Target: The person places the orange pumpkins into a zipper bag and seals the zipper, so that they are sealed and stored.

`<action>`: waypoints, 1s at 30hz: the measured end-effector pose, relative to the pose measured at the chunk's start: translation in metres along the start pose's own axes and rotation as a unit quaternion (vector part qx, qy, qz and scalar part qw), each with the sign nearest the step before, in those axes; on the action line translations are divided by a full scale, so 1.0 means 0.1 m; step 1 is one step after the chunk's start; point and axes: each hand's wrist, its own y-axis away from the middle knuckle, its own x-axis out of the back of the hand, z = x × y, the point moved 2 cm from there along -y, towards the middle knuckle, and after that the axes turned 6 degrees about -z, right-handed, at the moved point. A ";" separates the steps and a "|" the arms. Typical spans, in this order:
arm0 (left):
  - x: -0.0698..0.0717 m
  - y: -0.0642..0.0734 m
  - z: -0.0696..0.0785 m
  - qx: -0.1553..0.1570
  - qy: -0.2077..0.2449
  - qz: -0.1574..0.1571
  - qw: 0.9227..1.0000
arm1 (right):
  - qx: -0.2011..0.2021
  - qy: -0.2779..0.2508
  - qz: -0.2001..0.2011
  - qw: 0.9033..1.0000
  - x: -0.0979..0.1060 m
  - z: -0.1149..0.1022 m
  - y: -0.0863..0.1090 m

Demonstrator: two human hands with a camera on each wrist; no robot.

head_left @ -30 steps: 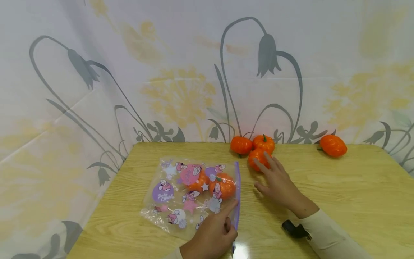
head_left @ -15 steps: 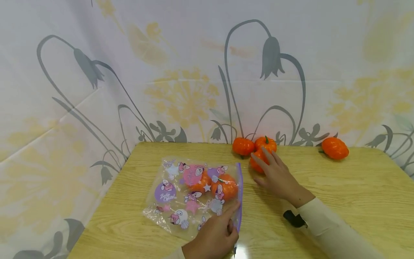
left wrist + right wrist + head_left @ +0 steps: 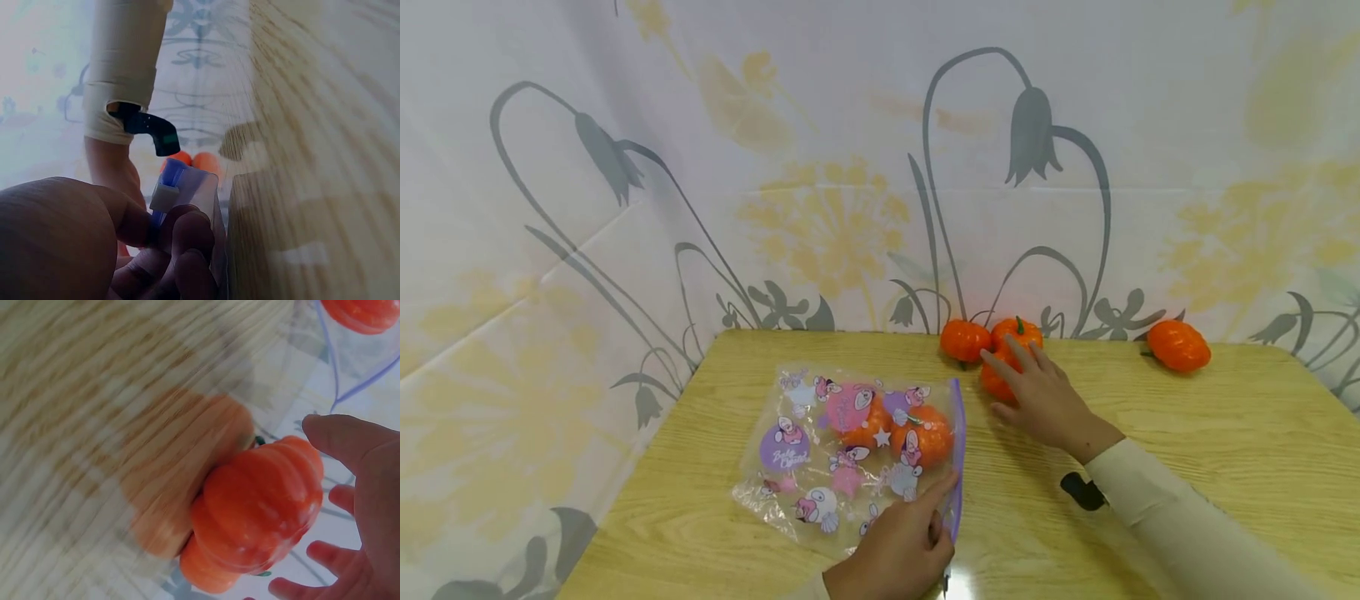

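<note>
A clear zip bag (image 3: 786,492) with cartoon prints lies flat, two orange toy pumpkins (image 3: 928,437) inside it. My left hand (image 3: 895,546) holds the bag at its purple zip edge. In the left wrist view, thumb and curled fingers pinch that edge beside a white slider (image 3: 165,197). My right hand (image 3: 1048,408) reaches with spread fingers over the front pumpkin (image 3: 997,385) of a cluster of three. The right wrist view shows the thumb and fingers apart around that pumpkin (image 3: 259,509), not closed on it.
Behind the front pumpkin, two more pumpkins, one left (image 3: 964,340) and one right (image 3: 1022,332), sit near the table's back edge. Another pumpkin (image 3: 1178,345) lies at the back right. A flower-printed cloth (image 3: 835,100) hangs behind the wooden table (image 3: 1150,425).
My right hand has moved slightly forward over the front pumpkin. The head view has shifted a little; my left hand stays at the bag's zip edge.
</note>
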 end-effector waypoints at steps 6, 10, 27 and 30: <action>-0.02 0.00 0.00 -0.001 -0.012 0.003 1.000 | 0.007 0.017 -0.003 1.000 -0.01 0.05 0.00; -0.03 -0.01 0.00 -0.001 -0.015 0.002 1.000 | 0.006 0.017 -0.010 1.000 -0.02 0.07 0.00; -0.02 0.01 0.01 0.007 -0.021 0.002 1.000 | -0.026 -0.028 -0.026 0.999 -0.03 0.09 0.08; -0.01 0.01 0.01 0.011 -0.013 0.002 1.000 | -0.025 -0.030 -0.019 0.999 -0.04 0.08 0.07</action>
